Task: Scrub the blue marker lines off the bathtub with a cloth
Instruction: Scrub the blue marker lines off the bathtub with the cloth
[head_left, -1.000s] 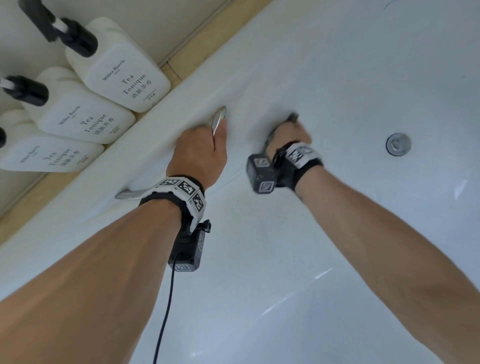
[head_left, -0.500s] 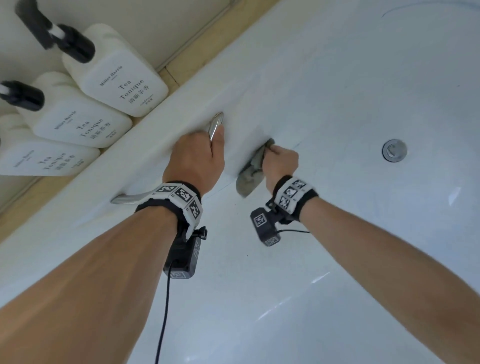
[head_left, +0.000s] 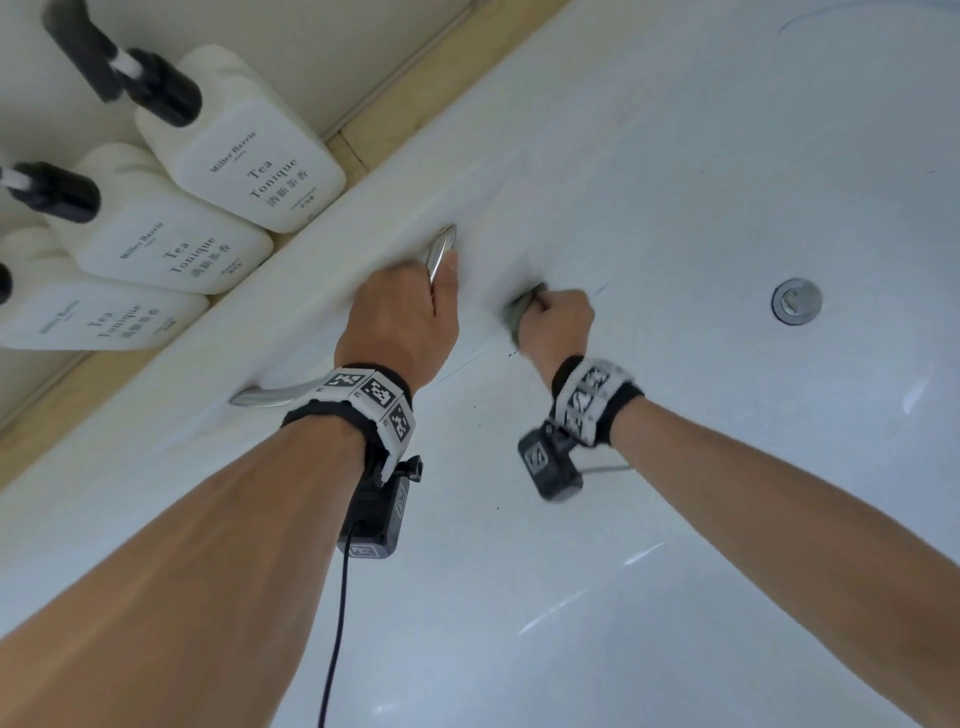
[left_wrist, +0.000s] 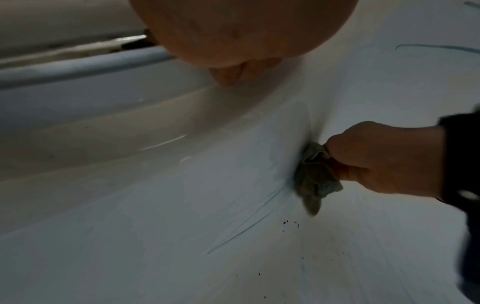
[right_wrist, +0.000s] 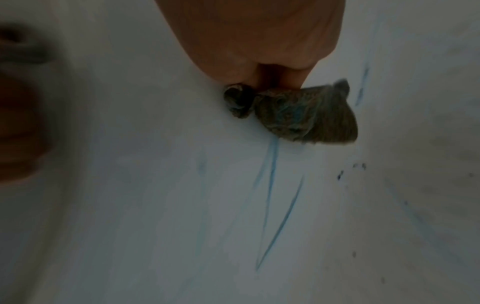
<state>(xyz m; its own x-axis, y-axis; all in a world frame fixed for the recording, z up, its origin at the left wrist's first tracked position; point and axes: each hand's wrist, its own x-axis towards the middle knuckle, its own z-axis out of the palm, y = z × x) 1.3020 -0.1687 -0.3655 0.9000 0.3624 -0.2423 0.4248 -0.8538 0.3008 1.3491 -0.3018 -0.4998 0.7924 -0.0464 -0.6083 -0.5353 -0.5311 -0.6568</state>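
Right hand (head_left: 556, 325) clenched on bunched cloth (left_wrist: 313, 176), pressed to tub wall (head_left: 675, 208). Remaining blue lines (right_wrist: 279, 224) run long-axis from the cloth toward the near side, below the grip. Left hand (head_left: 397, 317) grasps the grab bar (head_left: 441, 249).

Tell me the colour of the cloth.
The cloth is grey-brown with blue smears, clearest in the right wrist view.

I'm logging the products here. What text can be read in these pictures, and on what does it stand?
"Miller Harris" on each of three white pump bottles.
"Tea Tonique" below it on each.
Chinese characters and small print below: too blurred to read.
Wristband squares: coded patterns, no words.
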